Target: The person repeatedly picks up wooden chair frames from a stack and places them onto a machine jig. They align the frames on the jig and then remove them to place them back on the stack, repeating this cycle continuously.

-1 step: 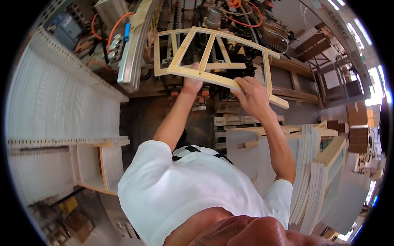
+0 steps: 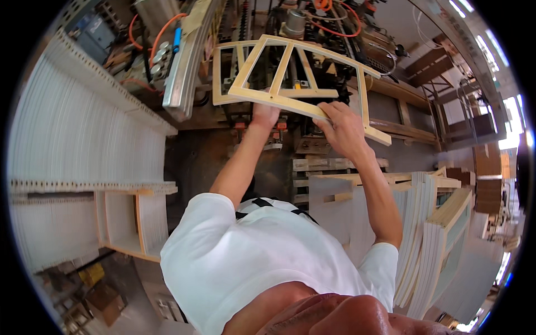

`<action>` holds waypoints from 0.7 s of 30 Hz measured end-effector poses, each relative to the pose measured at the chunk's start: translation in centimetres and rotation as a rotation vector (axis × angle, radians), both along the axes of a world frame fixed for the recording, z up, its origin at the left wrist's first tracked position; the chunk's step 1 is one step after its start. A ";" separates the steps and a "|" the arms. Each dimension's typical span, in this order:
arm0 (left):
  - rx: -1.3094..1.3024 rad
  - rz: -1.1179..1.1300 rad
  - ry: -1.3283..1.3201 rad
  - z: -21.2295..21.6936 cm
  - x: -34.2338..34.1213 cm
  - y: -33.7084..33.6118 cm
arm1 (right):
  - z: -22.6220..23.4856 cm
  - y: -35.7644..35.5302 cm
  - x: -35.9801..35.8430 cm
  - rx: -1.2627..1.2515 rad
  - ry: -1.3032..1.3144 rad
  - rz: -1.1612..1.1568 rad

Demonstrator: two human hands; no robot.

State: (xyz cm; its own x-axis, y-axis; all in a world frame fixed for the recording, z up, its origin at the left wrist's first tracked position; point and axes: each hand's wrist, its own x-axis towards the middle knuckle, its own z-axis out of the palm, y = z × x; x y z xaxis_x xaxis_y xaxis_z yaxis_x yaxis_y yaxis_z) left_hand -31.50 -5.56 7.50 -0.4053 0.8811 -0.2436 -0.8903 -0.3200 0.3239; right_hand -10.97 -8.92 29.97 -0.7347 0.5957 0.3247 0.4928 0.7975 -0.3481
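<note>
A pale wooden frame (image 2: 300,106) with crossbars and open panes slants in front of me over the machinery. My right hand (image 2: 343,127) is closed on its near rail, right of the middle, fingers over the top. Under the same rail, farther left, my left hand (image 2: 265,115) grips from below; the rail hides most of its fingers. A second wooden frame (image 2: 218,75) of similar make lies beneath and behind the first, partly covered by it. Neither hand touches that second frame visibly.
Machinery (image 2: 294,25) with orange hoses stands beyond the frames. On the left, a rack (image 2: 92,185) holds many thin white panels. A metal beam (image 2: 181,84) runs at the upper left. Stacked white frames (image 2: 427,262) and a wooden pallet (image 2: 312,165) are at my right.
My left hand sits slightly lower against the rail, with less of its fingertip showing above. A small yellow part now shows through the frame. The frames have hardly moved.
</note>
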 end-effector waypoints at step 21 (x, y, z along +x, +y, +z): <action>-0.423 -0.464 -0.051 -5.6 -1.0 -29.1 | -16.1 7.3 -12.0 0.098 0.067 0.316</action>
State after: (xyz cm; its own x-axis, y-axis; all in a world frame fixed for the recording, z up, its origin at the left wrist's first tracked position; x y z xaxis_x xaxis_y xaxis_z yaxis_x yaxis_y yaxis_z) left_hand -32.50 -34.71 1.88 0.0170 0.7855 -0.6187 -0.9233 0.2497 0.2917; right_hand -22.93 -1.64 13.90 -0.8531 0.3050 0.4232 0.1940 0.9386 -0.2852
